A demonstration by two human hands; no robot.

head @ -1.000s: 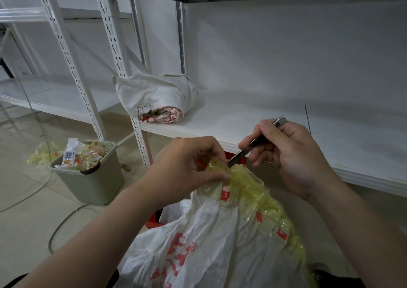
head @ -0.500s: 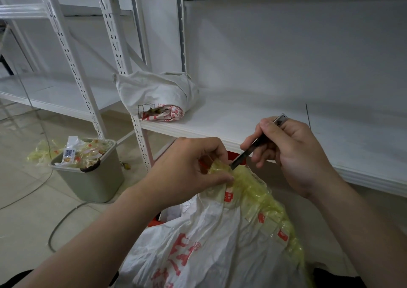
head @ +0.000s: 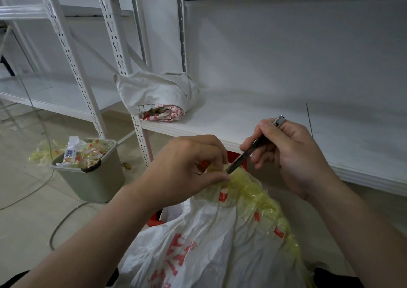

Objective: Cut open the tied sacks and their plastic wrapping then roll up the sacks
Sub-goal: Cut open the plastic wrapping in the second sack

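L hand (head: pixel 187 166) pinches the yellow wrap (head: pixel 253 190) at the top of the sack (head: pixel 198 243), thumb & fingertips curled tight on the bunched plastic. R hand (head: pixel 293 155) grips a knife (head: pixel 251 147) pencil-style, fingers clenched round the handle, tip touching the wrap right by the L fingertips. Sack sits low in front, below the shelf (head: pixel 242 120). Rolled sack (head: pixel 154 96) on the shelf. Bin (head: pixel 92 177) of scraps on the floor, left.
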